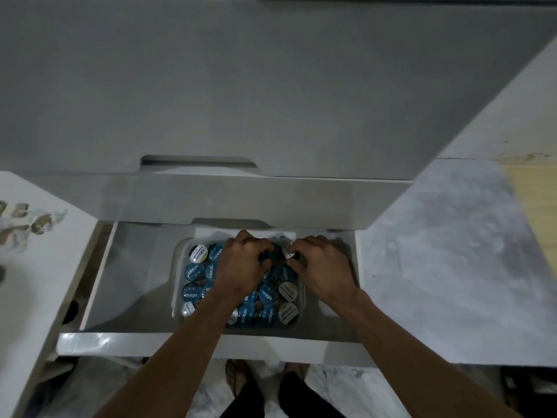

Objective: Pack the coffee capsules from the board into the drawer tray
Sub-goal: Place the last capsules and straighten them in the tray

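A clear plastic tray (178,300) sits inside the open white drawer (132,267) and holds several coffee capsules (193,271), most with blue lids and a few with pale lids. Both hands reach into the tray's far side. My left hand (241,260) has its fingers curled around a blue capsule (269,255). My right hand (319,263) pinches a capsule with a white lid (290,254). The two hands nearly touch. The forearms hide part of the tray's middle.
A second drawer front (241,197) juts out above the open drawer's back. A marble-like counter (446,267) lies to the right, a white surface (36,267) with crumpled wrappers (30,224) to the left. My feet (265,384) stand on the floor below the drawer front.
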Available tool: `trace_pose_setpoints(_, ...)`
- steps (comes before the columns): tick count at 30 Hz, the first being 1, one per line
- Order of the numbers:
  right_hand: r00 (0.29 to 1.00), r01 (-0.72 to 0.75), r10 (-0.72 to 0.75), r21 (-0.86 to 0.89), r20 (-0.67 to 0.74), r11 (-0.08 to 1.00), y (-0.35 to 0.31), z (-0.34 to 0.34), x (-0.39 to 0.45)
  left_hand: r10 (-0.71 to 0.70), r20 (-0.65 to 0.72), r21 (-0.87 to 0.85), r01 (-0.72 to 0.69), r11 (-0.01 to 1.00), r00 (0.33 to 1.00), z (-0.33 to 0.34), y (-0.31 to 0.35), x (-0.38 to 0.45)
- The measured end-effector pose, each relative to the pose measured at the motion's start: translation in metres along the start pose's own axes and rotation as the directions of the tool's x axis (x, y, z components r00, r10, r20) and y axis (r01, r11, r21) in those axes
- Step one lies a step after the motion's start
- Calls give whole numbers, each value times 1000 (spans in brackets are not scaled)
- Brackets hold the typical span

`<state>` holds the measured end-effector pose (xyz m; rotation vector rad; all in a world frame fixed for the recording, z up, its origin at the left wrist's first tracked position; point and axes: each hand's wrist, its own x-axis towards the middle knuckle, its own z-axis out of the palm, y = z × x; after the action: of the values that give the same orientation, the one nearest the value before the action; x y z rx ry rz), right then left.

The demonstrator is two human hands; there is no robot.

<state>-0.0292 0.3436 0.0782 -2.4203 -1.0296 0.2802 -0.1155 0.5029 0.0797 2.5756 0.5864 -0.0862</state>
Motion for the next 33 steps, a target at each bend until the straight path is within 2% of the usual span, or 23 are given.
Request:
trace_pose_setpoints(15,992,121,-112,-157,64,980,3,9,16,198,-51,188,-185,964,979,7,-9,2)
trace_pose_setpoints(22,990,140,-130,-231,58,963,4,9,15,208,-98,243,-180,953,973,8,-15,2)
trace_pose_setpoints(33,986,136,-104,-265,131,955,-1,4,6,235,23,352,-227,908,972,9,-20,-4)
